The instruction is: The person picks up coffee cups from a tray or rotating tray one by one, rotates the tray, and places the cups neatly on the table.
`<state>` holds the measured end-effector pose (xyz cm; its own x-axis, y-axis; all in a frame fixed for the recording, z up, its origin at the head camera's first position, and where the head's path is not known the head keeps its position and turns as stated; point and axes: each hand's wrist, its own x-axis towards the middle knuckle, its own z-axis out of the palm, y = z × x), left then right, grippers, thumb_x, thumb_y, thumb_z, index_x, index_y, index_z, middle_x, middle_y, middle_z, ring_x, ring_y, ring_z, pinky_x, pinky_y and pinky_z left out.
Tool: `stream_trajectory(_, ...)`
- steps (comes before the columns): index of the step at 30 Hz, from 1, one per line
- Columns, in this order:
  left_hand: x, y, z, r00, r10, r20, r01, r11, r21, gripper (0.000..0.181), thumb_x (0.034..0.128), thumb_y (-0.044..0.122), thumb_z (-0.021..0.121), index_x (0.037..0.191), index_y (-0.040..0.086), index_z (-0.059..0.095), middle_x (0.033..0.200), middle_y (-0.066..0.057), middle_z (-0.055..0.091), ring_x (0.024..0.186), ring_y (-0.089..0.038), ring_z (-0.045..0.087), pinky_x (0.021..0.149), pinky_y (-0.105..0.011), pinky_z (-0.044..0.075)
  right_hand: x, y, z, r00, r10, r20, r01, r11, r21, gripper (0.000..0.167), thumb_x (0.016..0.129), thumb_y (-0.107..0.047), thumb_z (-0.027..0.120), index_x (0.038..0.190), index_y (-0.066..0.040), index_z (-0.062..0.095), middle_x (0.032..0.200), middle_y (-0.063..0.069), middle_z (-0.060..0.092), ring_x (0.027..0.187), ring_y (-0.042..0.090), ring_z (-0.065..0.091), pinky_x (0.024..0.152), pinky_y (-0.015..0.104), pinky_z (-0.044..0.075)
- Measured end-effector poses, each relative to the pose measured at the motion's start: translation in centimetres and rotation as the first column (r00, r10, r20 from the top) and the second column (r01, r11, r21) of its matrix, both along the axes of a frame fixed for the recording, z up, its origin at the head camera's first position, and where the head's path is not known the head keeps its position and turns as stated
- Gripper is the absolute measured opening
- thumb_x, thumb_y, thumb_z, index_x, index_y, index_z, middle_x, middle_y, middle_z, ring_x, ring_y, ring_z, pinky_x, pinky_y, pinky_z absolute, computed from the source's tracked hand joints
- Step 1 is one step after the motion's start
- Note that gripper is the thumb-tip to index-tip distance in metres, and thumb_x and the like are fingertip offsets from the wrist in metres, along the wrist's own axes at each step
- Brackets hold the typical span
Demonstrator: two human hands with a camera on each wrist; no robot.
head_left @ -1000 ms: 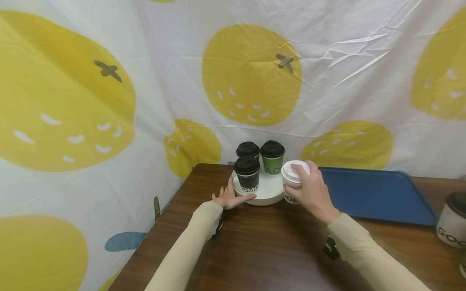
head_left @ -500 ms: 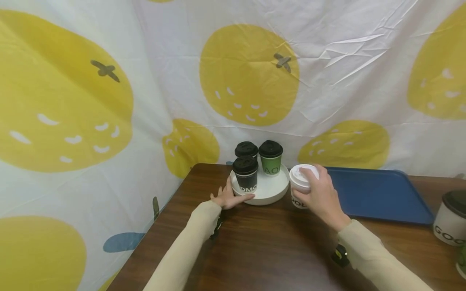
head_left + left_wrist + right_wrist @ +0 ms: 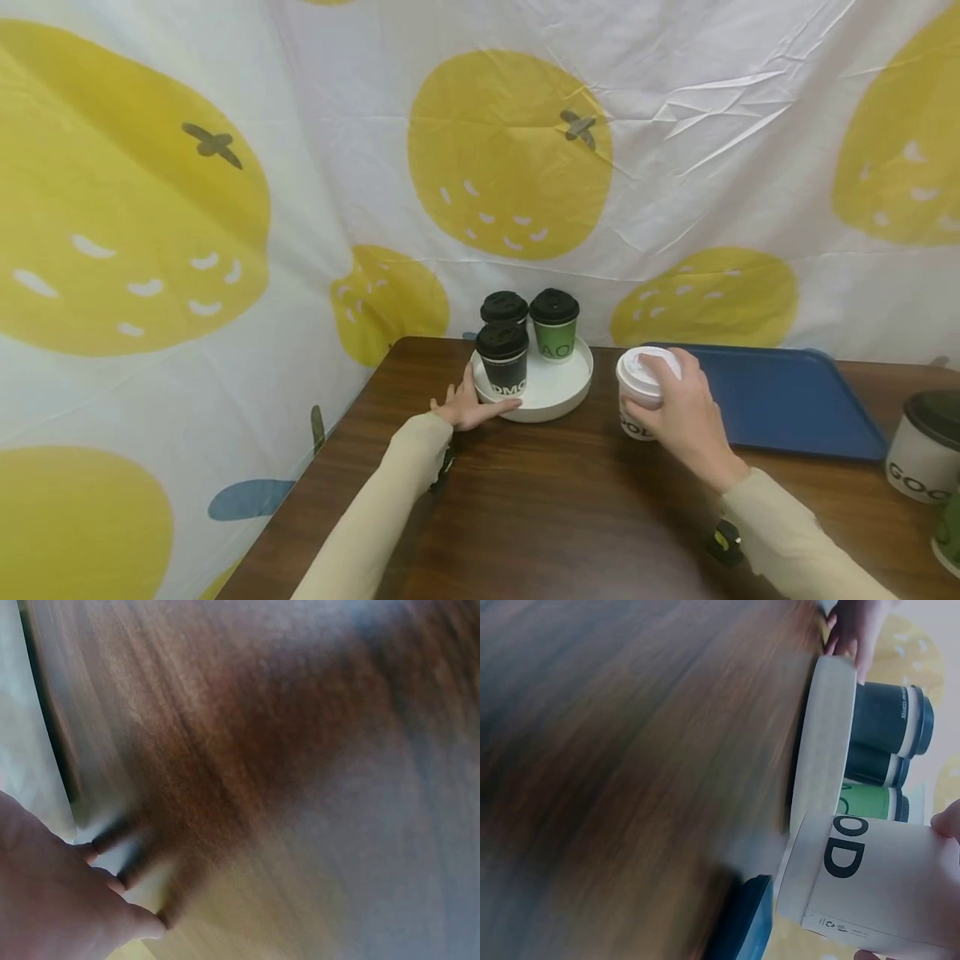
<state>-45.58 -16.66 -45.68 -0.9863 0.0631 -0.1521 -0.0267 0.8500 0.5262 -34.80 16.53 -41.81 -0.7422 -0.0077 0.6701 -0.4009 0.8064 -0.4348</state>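
My right hand (image 3: 684,412) pinches a white paper cup (image 3: 636,385) with a white lid, fingertips on the lid and thumb on its near side. That cup (image 3: 889,881) is upright, between the round tray and the blue tray; whether it touches the table is hard to tell. On the white round tray (image 3: 558,390) stand a black-lidded dark cup (image 3: 504,365), another black-lidded cup (image 3: 501,307) partly hidden behind it, and a green cup (image 3: 556,337) with a black lid. My left hand (image 3: 467,410) rests against the tray's front-left rim, fingers spread and thumb extended along it.
A blue rectangular tray (image 3: 795,404) lies behind and right of my right hand. At the far right stand a white cup with a black lid (image 3: 926,454) and part of a green cup (image 3: 948,529). A lemon-print cloth (image 3: 675,167) hangs behind the wooden table (image 3: 547,508).
My right hand has carried the white cup away from the round tray's right side, rightwards and slightly nearer me. The left hand stays on the tray's rim. The view has shifted slightly right.
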Motion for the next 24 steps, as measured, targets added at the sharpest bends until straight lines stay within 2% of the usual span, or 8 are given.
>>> stream_trajectory(5,-0.5,-0.1,-0.4,1.000,0.001,0.008,-0.001,1.000,0.001,0.146,0.0635,0.097,0.061,0.167,0.022,-0.011,0.175,-0.015,0.014,0.162,-0.044,0.012,0.124,-0.074,0.006,0.4,0.9,0.0,1.000,-0.018,-0.015,0.018,1.000,0.006,0.060,0.075,-0.021,0.088,0.130,-0.013,0.064,0.138,0.029,0.049,0.111,0.053,0.055,0.070,0.070,0.051)
stream_trajectory(10,-0.6,-0.1,-0.3,1.000,0.006,0.006,-0.006,1.000,-0.001,0.147,0.0630,0.097,0.062,0.167,0.022,-0.010,0.175,-0.015,0.016,0.162,-0.044,0.014,0.123,-0.076,0.008,0.7,1.8,-0.1,0.999,-0.031,-0.020,0.031,1.000,0.000,0.060,0.075,-0.020,0.088,0.130,-0.012,0.064,0.138,0.030,0.049,0.112,0.053,0.054,0.072,0.071,0.050)
stream_trajectory(16,-1.4,-0.3,-1.1,1.000,0.001,0.009,-0.001,1.000,0.002,0.149,0.0601,0.100,0.059,0.167,0.024,-0.013,0.176,-0.015,0.012,0.162,-0.044,0.010,0.124,-0.074,0.006,1.3,2.8,-0.5,0.999,-0.045,-0.026,0.045,0.999,0.000,0.062,0.074,-0.020,0.089,0.129,-0.011,0.064,0.137,0.032,0.049,0.112,0.053,0.054,0.072,0.070,0.049)
stream_trajectory(21,0.4,0.1,0.5,1.000,-0.009,0.012,0.010,0.999,-0.044,0.133,0.0759,0.088,0.059,0.167,0.020,-0.012,0.175,-0.017,0.012,0.162,-0.044,0.013,0.125,-0.072,0.010,1.8,3.5,-0.7,0.998,-0.048,-0.031,0.048,0.999,0.000,0.061,0.073,-0.020,0.089,0.128,-0.009,0.064,0.136,0.033,0.049,0.111,0.054,0.053,0.072,0.071,0.048)
stream_trajectory(23,1.2,0.3,1.2,1.000,-0.012,0.018,0.013,0.999,-0.046,0.129,0.0798,0.083,0.060,0.167,0.018,-0.011,0.175,-0.017,0.013,0.162,-0.043,0.014,0.125,-0.072,0.010,2.0,3.9,-0.8,0.998,-0.049,-0.032,0.049,0.999,0.000,0.060,0.073,-0.020,0.088,0.127,-0.008,0.064,0.135,0.034,0.049,0.111,0.054,0.053,0.072,0.071,0.048)
stream_trajectory(24,1.3,0.3,1.3,1.000,-0.014,0.018,0.015,0.999,-0.040,0.131,0.0786,0.084,0.060,0.167,0.018,-0.011,0.175,-0.017,0.012,0.162,-0.043,0.013,0.125,-0.072,0.009,2.0,4.0,-0.8,0.998,-0.051,-0.033,0.051,0.999,0.001,0.060,0.073,-0.020,0.088,0.126,-0.008,0.064,0.135,0.034,0.049,0.111,0.054,0.053,0.072,0.070,0.048)
